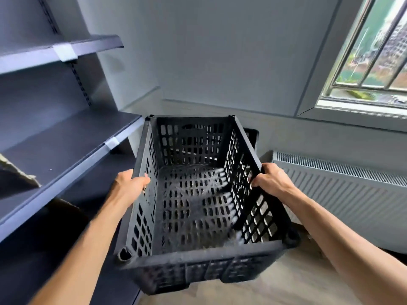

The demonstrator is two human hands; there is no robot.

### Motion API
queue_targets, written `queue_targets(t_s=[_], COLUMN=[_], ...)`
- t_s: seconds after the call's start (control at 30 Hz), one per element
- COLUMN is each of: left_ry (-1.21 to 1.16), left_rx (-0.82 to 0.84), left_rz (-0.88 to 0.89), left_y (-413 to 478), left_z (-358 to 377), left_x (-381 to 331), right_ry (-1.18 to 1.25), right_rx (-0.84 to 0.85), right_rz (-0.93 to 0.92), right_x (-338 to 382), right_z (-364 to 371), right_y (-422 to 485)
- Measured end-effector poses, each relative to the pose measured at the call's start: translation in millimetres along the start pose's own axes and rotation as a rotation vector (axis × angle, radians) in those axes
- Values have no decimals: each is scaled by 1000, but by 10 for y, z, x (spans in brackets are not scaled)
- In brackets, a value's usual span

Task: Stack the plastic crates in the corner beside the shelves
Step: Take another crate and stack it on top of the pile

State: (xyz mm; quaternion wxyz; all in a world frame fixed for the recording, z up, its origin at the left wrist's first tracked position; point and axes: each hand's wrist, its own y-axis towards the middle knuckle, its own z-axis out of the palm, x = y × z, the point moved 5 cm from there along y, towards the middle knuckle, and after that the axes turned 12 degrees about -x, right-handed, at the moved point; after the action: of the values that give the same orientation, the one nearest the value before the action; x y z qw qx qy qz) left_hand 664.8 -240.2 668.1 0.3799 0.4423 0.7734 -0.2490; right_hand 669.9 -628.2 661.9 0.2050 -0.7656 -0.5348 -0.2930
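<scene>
I hold a black perforated plastic crate [193, 258] in front of me, open side up, empty inside. My left hand [130, 186] grips its left rim, fingers curled over the edge. My right hand [269, 178] grips the right rim the same way. Behind the crate's far right corner, part of another black crate [251, 136] shows in the corner by the wall; most of it is hidden, and I cannot tell whether the two touch. The held crate is slightly blurred.
Dark grey metal shelves [66, 150] run along the left, close to the crate's left side. A white radiator [343, 190] stands against the right wall under a barred window [374, 62]. Light wooden floor [286, 282] shows below. A cardboard edge [15, 175] lies on a shelf.
</scene>
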Motion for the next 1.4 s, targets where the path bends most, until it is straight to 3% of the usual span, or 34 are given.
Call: queue_targets(t_s=[0.37, 0.8, 1.17, 1.4], left_ry=[53, -61, -125, -163], left_rx=[-1, 55, 36, -9], left_rz=[79, 193, 173, 122], left_y=[797, 1402, 1603, 1926], left_z=[-590, -485, -290, 140], left_x=[-616, -895, -1069, -1212], right_ry=[22, 48, 74, 98], right_rx=[-63, -197, -163, -49], right_rz=[-20, -34, -107, -169], right_x=[880, 1311, 1458, 1341], right_z=[-216, -306, -286, -132], right_y=[191, 491, 1029, 1949])
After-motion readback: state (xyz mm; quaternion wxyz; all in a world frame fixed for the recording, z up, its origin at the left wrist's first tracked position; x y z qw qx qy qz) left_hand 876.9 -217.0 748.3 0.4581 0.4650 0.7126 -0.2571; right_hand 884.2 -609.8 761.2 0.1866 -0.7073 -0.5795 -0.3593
